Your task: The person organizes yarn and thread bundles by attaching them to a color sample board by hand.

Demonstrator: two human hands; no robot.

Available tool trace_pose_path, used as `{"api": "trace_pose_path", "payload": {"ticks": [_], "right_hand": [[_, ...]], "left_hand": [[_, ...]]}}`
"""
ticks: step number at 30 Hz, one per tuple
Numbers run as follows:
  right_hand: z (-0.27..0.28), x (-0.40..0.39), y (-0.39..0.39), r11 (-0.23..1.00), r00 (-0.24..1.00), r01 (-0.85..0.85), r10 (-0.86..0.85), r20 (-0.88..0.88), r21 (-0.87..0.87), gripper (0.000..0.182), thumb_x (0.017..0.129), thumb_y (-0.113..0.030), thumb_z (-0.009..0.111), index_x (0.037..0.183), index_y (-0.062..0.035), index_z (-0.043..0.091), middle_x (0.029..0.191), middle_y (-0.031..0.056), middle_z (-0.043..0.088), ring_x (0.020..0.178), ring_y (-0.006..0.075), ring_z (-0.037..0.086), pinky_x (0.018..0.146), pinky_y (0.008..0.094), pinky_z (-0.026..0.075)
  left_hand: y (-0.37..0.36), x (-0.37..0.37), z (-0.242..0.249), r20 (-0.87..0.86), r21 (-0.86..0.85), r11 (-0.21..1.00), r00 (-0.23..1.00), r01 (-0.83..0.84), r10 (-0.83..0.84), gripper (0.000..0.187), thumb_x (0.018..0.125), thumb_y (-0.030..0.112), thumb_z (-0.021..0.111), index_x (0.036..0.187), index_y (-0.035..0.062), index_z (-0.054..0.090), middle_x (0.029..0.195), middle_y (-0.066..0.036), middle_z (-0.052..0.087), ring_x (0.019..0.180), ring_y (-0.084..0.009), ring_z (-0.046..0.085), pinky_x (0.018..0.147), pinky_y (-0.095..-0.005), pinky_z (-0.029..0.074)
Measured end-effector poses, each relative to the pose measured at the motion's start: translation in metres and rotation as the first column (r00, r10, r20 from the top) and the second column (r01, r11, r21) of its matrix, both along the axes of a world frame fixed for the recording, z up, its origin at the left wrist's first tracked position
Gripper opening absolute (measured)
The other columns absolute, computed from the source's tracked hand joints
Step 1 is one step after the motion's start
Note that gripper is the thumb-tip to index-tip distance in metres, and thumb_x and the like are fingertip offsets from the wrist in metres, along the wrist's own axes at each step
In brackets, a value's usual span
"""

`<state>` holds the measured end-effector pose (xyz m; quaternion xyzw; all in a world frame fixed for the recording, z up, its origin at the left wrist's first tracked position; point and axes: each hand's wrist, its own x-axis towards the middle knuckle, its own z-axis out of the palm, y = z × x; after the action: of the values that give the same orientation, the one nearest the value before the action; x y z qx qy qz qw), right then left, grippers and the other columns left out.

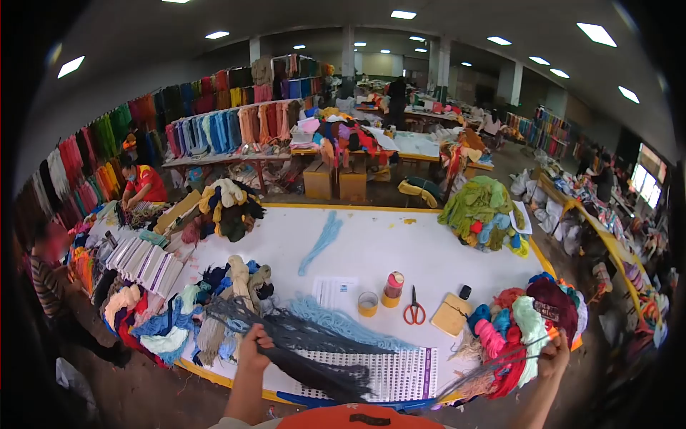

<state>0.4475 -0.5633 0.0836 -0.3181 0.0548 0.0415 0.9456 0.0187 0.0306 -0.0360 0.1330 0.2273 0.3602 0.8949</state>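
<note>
My left hand (256, 347) is closed round a bundle of dark grey yarn (314, 372), whose strands spread left and right over the table. At the right, my right hand (553, 355) is closed on thin grey strands (500, 360) that stretch down to the left, beside the yarn heap. Under the dark yarn lies a white card with rows of holes (407, 372) and a purple edge strip. Light blue yarn (350, 325) lies just behind it. A smaller light blue hank (321, 239) rests farther back on the white table (279, 229).
Red-handled scissors (414, 309), a tape roll (368, 304), a thread spool (392, 286) and a tan pad (451, 314) stand mid-table. Yarn heaps line the left side, the right front and the back right, where a green pile (482, 207) sits. Other people are at the left.
</note>
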Motion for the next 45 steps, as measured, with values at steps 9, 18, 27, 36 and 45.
{"api": "trace_pose_path", "payload": {"ticks": [9,18,27,36,45], "right_hand": [[-0.077,0.029,-0.171,0.708,0.754,0.648,-0.649,0.103,-0.281,0.018,0.098,-0.027,0.05,0.086,-0.0149,0.054,0.067,-0.008,0.046,0.049,0.0033,0.033,0.043,0.0206,0.023],[-0.051,-0.054,0.021,-0.606,0.935,0.354,0.216,0.281,-0.712,0.013,0.086,-0.01,0.052,0.084,-0.0021,0.062,0.074,0.0218,0.065,0.074,0.039,0.066,0.063,0.0507,0.046],[-0.05,-0.173,0.222,0.125,0.126,0.509,0.968,0.218,-0.852,0.015,0.088,-0.024,0.063,0.094,-0.0112,0.067,0.076,0.0086,0.067,0.075,0.0267,0.066,0.089,0.0463,0.045],[-0.033,-0.199,0.259,0.183,0.055,0.302,0.976,0.209,-0.935,0.018,0.089,-0.024,0.059,0.097,-0.0101,0.066,0.067,0.0148,0.064,0.063,0.0347,0.064,0.064,0.0467,0.05],[-0.049,-0.199,0.254,0.187,0.135,0.269,0.964,0.23,-0.945,0.019,0.09,-0.026,0.059,0.096,-0.0091,0.066,0.071,0.0172,0.065,0.066,0.0381,0.063,0.063,0.0482,0.05]], "left_hand": [[0.025,-0.032,0.076,0.298,0.189,0.945,0.932,-0.268,0.205,0.028,0.1,0.032,0.052,0.117,0.0103,0.057,0.079,0.003,0.054,0.057,-0.0048,0.042,0.047,-0.0188,0.036],[-0.065,0.038,0.079,0.235,0.405,0.904,0.94,0.135,-0.245,0.046,0.1,0.039,0.046,0.131,0.0061,0.051,0.128,-0.013,0.058,0.068,-0.0081,0.043,0.047,-0.0167,0.033],[-0.166,0.088,0.07,-0.586,0.574,0.389,0.693,0.721,-0.42,0.04,0.093,0.019,0.057,0.13,0.0052,0.058,0.104,-0.004,0.067,0.061,-0.0041,0.043,0.058,-0.0186,0.039],[-0.188,0.094,0.071,-0.68,0.589,0.113,0.566,0.8,-0.466,0.032,0.095,0.017,0.06,0.124,0.0044,0.057,0.092,0.001,0.062,0.075,-0.003,0.048,0.067,-0.0205,0.041],[-0.184,0.097,0.03,-0.625,0.618,0.132,0.586,0.775,-0.517,0.039,0.096,0.013,0.057,0.132,0.0012,0.05,0.104,-0.003,0.067,0.092,-0.0055,0.057,0.079,-0.021,0.045]]}}
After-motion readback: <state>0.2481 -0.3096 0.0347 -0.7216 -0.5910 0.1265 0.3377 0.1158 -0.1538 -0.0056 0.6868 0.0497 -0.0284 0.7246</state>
